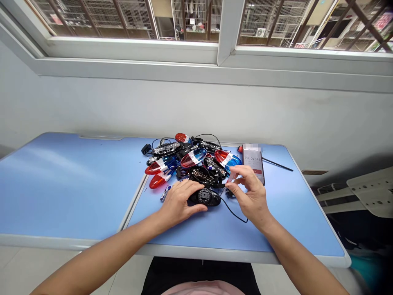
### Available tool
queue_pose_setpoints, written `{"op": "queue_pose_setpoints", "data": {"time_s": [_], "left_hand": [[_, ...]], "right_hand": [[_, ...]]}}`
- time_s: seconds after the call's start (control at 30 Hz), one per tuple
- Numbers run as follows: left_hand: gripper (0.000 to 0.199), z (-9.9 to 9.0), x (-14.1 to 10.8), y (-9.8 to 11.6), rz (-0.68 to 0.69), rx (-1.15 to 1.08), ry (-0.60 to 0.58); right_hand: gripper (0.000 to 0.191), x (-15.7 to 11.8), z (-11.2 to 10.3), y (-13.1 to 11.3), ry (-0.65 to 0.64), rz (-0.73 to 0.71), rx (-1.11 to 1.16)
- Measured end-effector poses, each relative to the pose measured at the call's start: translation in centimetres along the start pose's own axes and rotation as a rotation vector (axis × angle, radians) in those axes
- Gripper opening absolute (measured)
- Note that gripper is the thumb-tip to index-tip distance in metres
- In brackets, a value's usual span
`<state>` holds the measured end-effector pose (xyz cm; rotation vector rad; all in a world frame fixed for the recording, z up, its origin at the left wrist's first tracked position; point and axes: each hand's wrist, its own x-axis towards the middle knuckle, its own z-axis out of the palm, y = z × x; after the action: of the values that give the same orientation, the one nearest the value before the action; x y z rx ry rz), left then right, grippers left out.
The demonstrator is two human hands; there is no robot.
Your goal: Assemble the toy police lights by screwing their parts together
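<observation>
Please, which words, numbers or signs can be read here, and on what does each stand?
"00:07:41" on the smartphone; last digit slightly unclear.
Red button on its screen: lettering too small.
Loose battery: markings too blurred.
Signs outside the window: too blurred.
Black housing at the left hand: none readable.

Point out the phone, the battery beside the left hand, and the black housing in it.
Phone (253, 163), head view: on its lit screen.
Battery (165, 193), head view: middle of its side.
Black housing (204, 196), head view: on its round ribbed disc.
</observation>
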<state>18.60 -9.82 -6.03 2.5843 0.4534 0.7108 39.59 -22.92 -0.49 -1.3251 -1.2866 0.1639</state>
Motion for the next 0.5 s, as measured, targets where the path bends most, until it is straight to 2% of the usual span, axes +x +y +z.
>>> {"op": "queue_pose_setpoints", "data": {"time_s": [0.23, 0.37, 0.5], "left_hand": [[0.05, -0.08, 0.07, 0.03, 0.003, -0.012, 0.006], [0.051, -0.08, 0.08, 0.05, 0.008, -0.005, 0.007], [0.051, -0.04, 0.08, 0.08, 0.014, -0.006, 0.013]], "right_hand": [[0.033, -0.12, -0.03, -0.23, -0.009, 0.024, 0.01], [0.03, 0.02, 0.07, -0.22, -0.033, -0.018, 0.025], [0.03, -0.09, 0.05, -0.2, 0.005, 0.029, -0.022]]}}
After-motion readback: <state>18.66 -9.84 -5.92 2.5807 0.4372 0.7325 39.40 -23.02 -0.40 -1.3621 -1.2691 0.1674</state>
